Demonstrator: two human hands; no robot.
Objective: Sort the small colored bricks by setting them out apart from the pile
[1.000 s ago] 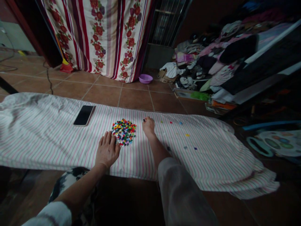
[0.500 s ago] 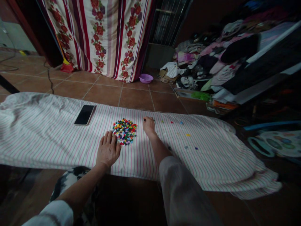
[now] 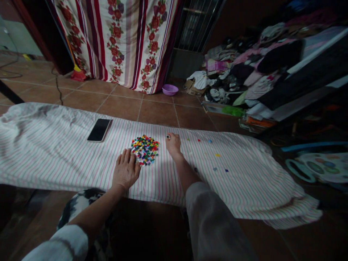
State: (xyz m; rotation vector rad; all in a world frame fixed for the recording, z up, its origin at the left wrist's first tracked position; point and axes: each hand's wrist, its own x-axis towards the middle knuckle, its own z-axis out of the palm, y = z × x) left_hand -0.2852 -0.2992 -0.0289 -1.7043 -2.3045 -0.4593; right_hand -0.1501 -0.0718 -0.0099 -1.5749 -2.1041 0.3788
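A pile of small coloured tiles [image 3: 145, 149] lies on the striped cloth [image 3: 67, 156]. My left hand [image 3: 126, 168] rests flat at the pile's lower left edge, fingers stretched out and holding nothing. To the right of the pile, my right hand [image 3: 173, 142] is closed in a pinch; a small dark thing shows at its fingertips, too small to name. Several single tiles lie apart farther right, among them a red one [image 3: 198, 140], a light blue one [image 3: 210, 141], a yellow one [image 3: 218, 155] and a dark blue one [image 3: 226, 170].
A phone [image 3: 99, 130] lies on the cloth left of the pile. Beyond the cloth are a tiled floor, a purple basin [image 3: 170, 90], a floral curtain [image 3: 130, 43] and a heap of clothes [image 3: 244, 69]. A pale green-rimmed object [image 3: 323, 166] stands at the right.
The whole view has shifted slightly. My right hand has turned a little, still pinched at nearly the same spot. My left hand stays flat beside the pile.
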